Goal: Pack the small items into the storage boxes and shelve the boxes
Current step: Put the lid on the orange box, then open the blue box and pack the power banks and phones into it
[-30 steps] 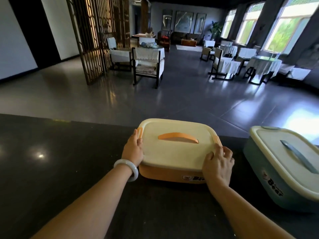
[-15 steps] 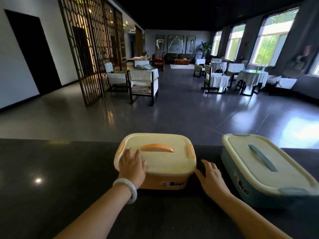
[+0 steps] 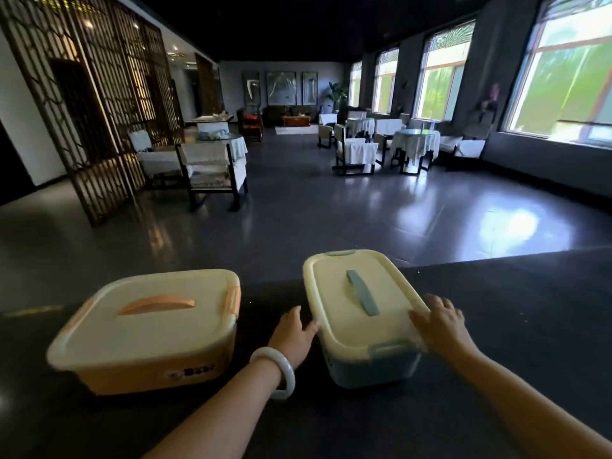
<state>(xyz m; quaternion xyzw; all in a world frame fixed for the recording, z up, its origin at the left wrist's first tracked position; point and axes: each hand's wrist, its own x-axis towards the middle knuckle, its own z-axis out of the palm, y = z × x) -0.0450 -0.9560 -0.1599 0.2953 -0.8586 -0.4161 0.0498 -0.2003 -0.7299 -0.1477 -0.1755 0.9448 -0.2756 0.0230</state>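
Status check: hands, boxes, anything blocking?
Left hand and right hand flank blue box, fingers on lid. Orange box apart, lidded. Nothing blocking.

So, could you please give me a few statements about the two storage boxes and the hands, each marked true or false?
1. Both boxes have their lids on. True: the orange box and the blue box are closed.
2. The left hand wears a white bangle at the wrist. True.
3. The right hand grips the blue box's handle. False: it rests on the lid's right edge.
4. The orange box is stacked on the blue one. False: they sit side by side on the dark counter.
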